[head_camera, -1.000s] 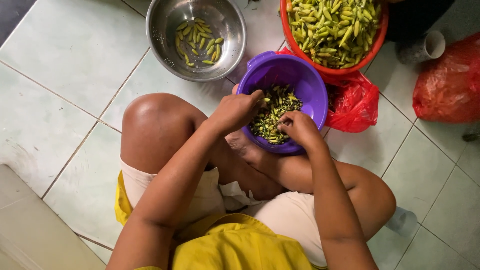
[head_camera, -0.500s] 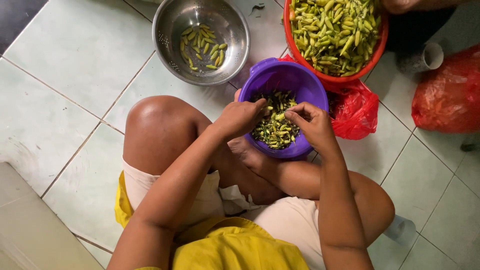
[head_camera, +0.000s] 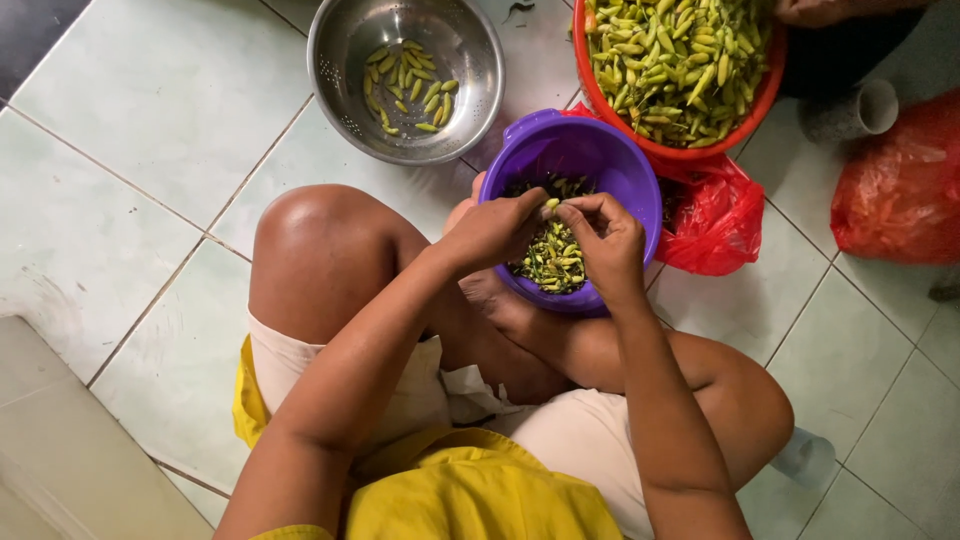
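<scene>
I sit on a tiled floor with a purple bowl (head_camera: 600, 150) of green trimmings between my legs. Over the bowl, my left hand (head_camera: 495, 232) and my right hand (head_camera: 605, 240) meet fingertip to fingertip, pinching one small yellow-green chili (head_camera: 549, 207) between them. A steel colander (head_camera: 345, 60) at the upper left holds several trimmed chilies. At the top right a red basin (head_camera: 760, 95) is heaped with untrimmed green chilies (head_camera: 670, 50).
A red plastic bag (head_camera: 710, 215) lies beside the purple bowl and another red bag (head_camera: 890, 190) at the right. A grey cup (head_camera: 850, 110) lies on its side near the basin. Another person's hand (head_camera: 815, 10) shows at the top edge.
Both hands have lifted slightly from inside the purple bowl and closed together on one chili. The view has shifted a little.
</scene>
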